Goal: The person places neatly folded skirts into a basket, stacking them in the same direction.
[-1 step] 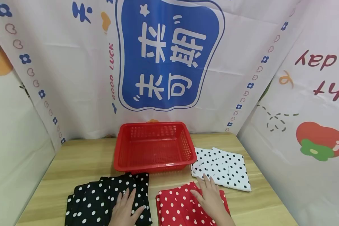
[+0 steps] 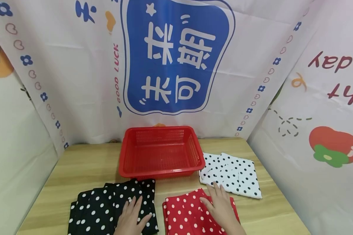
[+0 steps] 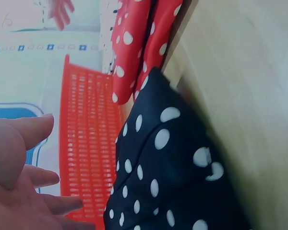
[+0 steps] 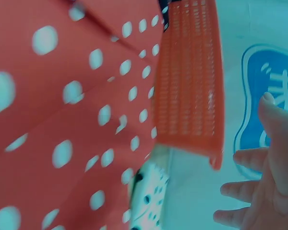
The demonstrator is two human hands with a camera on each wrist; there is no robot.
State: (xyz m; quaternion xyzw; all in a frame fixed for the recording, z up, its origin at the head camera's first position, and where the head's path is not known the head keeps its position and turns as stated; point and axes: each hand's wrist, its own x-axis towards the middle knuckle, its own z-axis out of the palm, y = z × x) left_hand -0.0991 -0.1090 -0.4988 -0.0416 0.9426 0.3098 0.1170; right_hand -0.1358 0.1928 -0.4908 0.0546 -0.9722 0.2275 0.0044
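Observation:
In the head view my left hand [image 2: 130,218] hovers, fingers spread, over a folded black cloth with white dots [image 2: 95,209]. The left wrist view shows a gap between that hand [image 3: 26,177] and the black cloth [image 3: 153,158]. My right hand [image 2: 222,207] is likewise spread above a folded red cloth with white dots [image 2: 179,212]. In the right wrist view this hand [image 4: 264,187] stands apart from the red cloth [image 4: 81,124]. Neither hand holds anything. A folded white cloth with black dots [image 2: 232,174] lies beyond the right fingertips.
A red perforated plastic basket [image 2: 161,156] stands at the back of the wooden table [image 2: 282,215], with nothing inside. The white cloth lies against its right side. Printed white curtains [image 2: 85,81] hang behind the table and along both sides.

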